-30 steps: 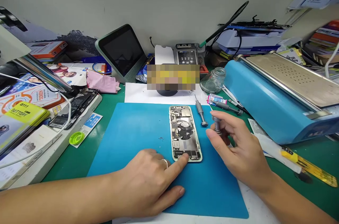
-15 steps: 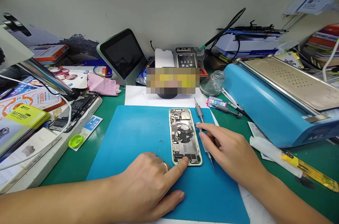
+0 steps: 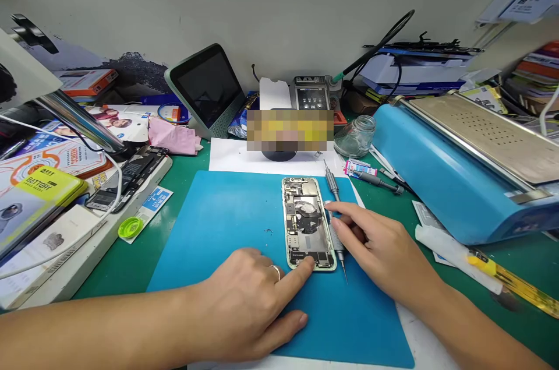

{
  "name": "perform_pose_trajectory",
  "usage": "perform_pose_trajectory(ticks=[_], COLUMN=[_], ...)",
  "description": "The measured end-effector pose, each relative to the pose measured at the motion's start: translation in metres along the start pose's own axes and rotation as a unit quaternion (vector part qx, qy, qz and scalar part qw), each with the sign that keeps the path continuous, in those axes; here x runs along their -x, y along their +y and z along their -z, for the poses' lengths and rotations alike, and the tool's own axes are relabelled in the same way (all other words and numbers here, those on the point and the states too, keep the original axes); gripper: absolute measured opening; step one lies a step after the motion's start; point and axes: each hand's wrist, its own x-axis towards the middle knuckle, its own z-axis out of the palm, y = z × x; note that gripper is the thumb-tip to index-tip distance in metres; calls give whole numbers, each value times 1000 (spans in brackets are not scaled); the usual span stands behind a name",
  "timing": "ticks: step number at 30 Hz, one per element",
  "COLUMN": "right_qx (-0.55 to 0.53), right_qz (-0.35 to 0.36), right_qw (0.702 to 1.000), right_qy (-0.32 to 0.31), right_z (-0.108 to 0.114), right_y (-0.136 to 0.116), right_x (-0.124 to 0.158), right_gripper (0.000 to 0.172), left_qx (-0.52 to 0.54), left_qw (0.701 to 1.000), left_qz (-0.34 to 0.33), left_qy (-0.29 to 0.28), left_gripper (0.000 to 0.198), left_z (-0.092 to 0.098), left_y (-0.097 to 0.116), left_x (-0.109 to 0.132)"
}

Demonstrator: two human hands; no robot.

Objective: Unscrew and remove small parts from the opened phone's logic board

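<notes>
An opened phone (image 3: 308, 242) lies on a blue mat (image 3: 218, 218), its inner parts bare. My left hand (image 3: 257, 294) reaches in from the lower left, its index fingertip pressed on the phone's lower end. The thumb is stretched apart on the mat, and a ring circles one finger. To the right of the phone, my right hand (image 3: 375, 242) has thumb and index finger closed around a grey screwdriver (image 3: 337, 239), whose thin tip points toward me. Its other fingers are curled and partly hidden. A second screwdriver (image 3: 332, 182) lies just beyond, its tip pointing away.
Tiny dark bits (image 3: 268, 231) lie on the mat left of the phone. A blue machine with a metal top (image 3: 449, 183) stands at the right, near a glass jar (image 3: 358, 137) and a yellow cutter (image 3: 506, 277). Boxes, a green cap (image 3: 130, 228) and a tilted screen (image 3: 205, 87) occupy the left and back.
The screwdriver in my right hand has swung so its tip lies closer to the phone. My left fingertip stays on the phone. The whole view has shifted slightly.
</notes>
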Motion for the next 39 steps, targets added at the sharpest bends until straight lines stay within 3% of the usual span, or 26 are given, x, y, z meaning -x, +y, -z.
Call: perform_pose_trajectory(ticks=[8,13,18,24,29,34,39], right_qx=[-33,29,130,224,251,215,114], right_qz=[-4,153,247,227,210,195,194], right_qw=[999,987,960,947,945,955,965], right_qy=[3,36,-7,-30,-18,59,136], right_z=[3,15,15,0,3,25,34], right_y=[-2,-3,-12,-4,7,6,8], right_x=[-3,-23,-65,-98,-108,-111,-95], right_gripper=[17,15,21,28,35,37,25], left_qx=[0,1,-7,-5,2,10,9], left_qw=[1000,1000,1000,1000,1000,999,1000], left_qz=[5,-1,1,3,5,7,9], left_qy=[7,8,9,-12,-16,-30,-29], left_gripper=[60,60,61,63,65,66,66], left_z=[-1,-1,-1,3,4,7,6], left_y=[0,0,1,2,2,2,1], left_x=[1,0,-1,-3,-2,-3,-3])
